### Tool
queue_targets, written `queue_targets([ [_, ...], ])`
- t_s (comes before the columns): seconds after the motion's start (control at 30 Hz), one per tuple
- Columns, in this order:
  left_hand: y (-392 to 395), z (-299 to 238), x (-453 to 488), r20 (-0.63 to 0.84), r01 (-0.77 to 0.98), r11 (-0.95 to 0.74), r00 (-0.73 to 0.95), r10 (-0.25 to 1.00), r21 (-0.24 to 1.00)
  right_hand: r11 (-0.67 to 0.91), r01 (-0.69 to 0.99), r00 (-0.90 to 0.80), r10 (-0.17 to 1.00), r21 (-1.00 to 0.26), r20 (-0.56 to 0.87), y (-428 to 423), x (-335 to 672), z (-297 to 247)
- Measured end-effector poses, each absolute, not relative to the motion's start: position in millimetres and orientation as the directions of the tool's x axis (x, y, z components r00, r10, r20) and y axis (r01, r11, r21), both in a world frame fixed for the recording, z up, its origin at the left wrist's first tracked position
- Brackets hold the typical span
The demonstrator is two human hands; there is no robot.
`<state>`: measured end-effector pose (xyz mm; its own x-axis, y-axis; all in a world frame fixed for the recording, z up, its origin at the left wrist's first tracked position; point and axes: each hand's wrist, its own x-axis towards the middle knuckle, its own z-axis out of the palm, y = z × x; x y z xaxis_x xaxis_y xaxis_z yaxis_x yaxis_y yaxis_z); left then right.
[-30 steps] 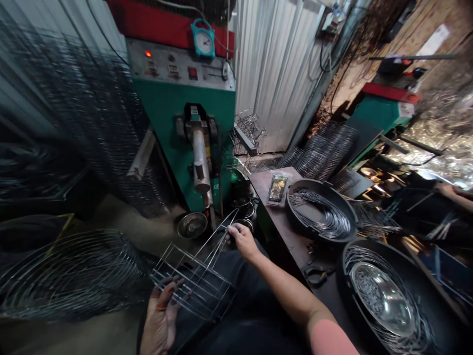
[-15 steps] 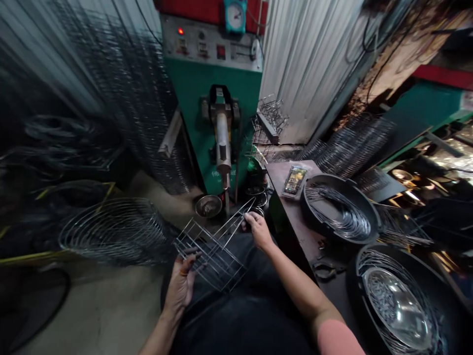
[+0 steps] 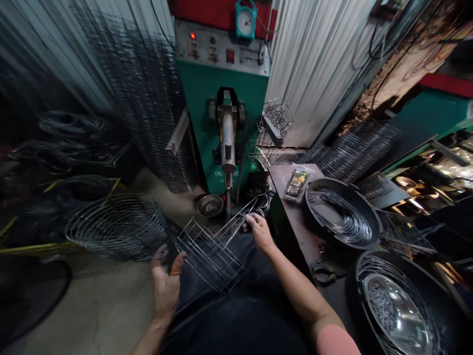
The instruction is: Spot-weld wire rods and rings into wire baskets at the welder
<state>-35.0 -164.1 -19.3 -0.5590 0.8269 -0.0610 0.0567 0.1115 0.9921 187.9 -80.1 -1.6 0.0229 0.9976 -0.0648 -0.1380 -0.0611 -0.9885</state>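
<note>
Wire rack [image 3: 209, 256] held at 6 o'clock, rod ends gripped by right hand [image 3: 260, 232]; left hand [image 3: 164, 291] open, fingers spread, just beside rack's near corner, not gripping. Rack appears formed; nested wire baskets [image 3: 118, 227] piled on floor at 9 o'clock, further wire racks [image 3: 275, 128] stacked at 1 o'clock. On table [image 3: 284, 180], black tub [image 3: 343, 190] at 3 o'clock filled with wire hoops. Second black tub [image 3: 354, 291] at 4 o'clock carries more hoops around steel bowl [image 3: 395, 315] of short wire pieces.
</note>
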Motion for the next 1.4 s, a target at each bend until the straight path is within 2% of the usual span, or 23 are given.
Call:
queue_targets([
  [0.03, -162, -7, -35, 0.121, 0.274, 0.044, -0.556, 0.822, 0.961, -0.061, -0.135, 0.022, 0.998, -0.989, -0.064, -80, 187, -1],
  [0.07, -159, 5, -33, 0.293, 0.478, -0.032, -0.484, 0.824, 0.878, -0.059, -0.136, 0.022, 0.998, -0.989, -0.063, -79, 186, -1],
  [0.13, -148, 29, -23, 0.489, 0.744, -0.195, -0.197, 0.85, 0.639, -0.054, -0.141, 0.021, 0.998, -0.989, -0.057, -78, 184, 0],
  [0.2, -134, 46, -5, 0.511, 0.858, -0.314, 0.071, 0.856, 0.407, -0.039, -0.134, 0.017, 0.999, -0.99, -0.041, -77, 182, 1],
  [0.27, -118, 54, 15, 0.449, 0.891, -0.377, 0.236, 0.862, 0.255, -0.027, -0.118, 0.008, 1.0, -0.993, -0.028, -76, 181, 2],
  [0.4, -98, 53, 41, 0.342, 0.895, -0.428, 0.365, 0.866, 0.127, -0.043, -0.136, -0.003, 0.999, -0.99, -0.043, -72, 182, 2],
  [0.53, -85, 52, 43, 0.362, 0.87, -0.487, 0.428, 0.828, 0.085, -0.067, -0.157, -0.016, 0.998, -0.985, -0.065, -62, 184, 0],
  [0.7, -64, 55, 35, 0.331, 0.837, -0.523, 0.453, 0.828, 0.162, -0.088, -0.192, -0.034, 0.996, -0.978, -0.083, -47, 183, 1],
  [0.97, -37, 59, 35, 0.229, 0.863, -0.493, 0.46, 0.858, 0.11, -0.141, -0.253, -0.056, 0.99, -0.957, -0.131, -19, 179, -5],
  [1.17, -17, 56, 34, 0.198, 0.88, -0.466, 0.442, 0.875, 0.091, -0.142, -0.266, -0.038, 0.99, -0.953, -0.137, 0, 172, -8],
  [1.4, 0, 60, 31, 0.096, 0.911, -0.404, 0.396, 0.913, 0.088, -0.141, -0.318, -0.025, 0.99, -0.938, -0.14, 19, 164, -12],
])
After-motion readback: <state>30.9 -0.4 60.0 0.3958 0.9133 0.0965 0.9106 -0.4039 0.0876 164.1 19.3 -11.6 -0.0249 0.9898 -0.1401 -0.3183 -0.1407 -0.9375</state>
